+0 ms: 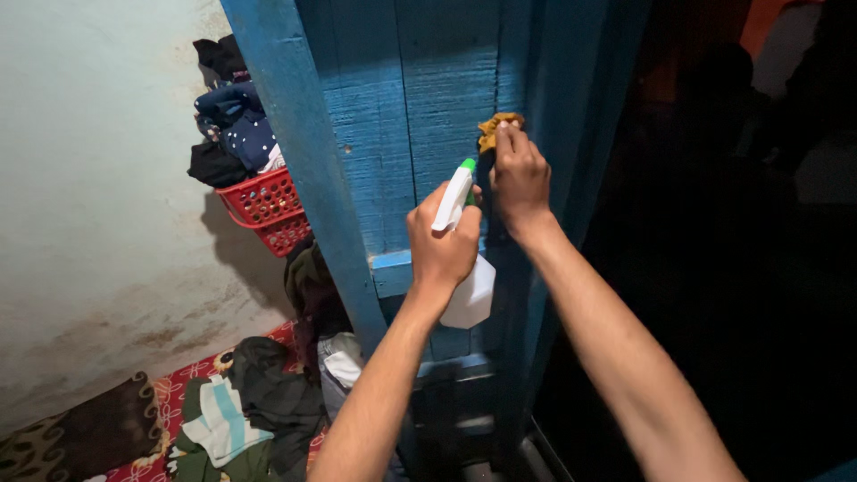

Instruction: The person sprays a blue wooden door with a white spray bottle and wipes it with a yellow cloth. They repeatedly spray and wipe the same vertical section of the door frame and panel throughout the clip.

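The left hand has its fingers closed around a white plastic spray bottle with a green nozzle, held up close to a blue-painted wooden door. Just beside it, the right hand presses a small crumpled mustard-yellow cloth against the door, fingers curled over it.

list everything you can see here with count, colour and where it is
spray bottle: 1, white with green nozzle, held in the left hand against the door
cloth: 1, mustard yellow, pressed on the door under the right hand
wooden door: 1, blue, centre
basket: 1, red, on the wall at left, piled with dark clothes
wall: 1, pale green, stained, left
clothes pile: 1, dark and striped, on the floor at lower left
mat: 1, red patterned, under the pile
left hand: 1, gripping the bottle
right hand: 1, on the cloth
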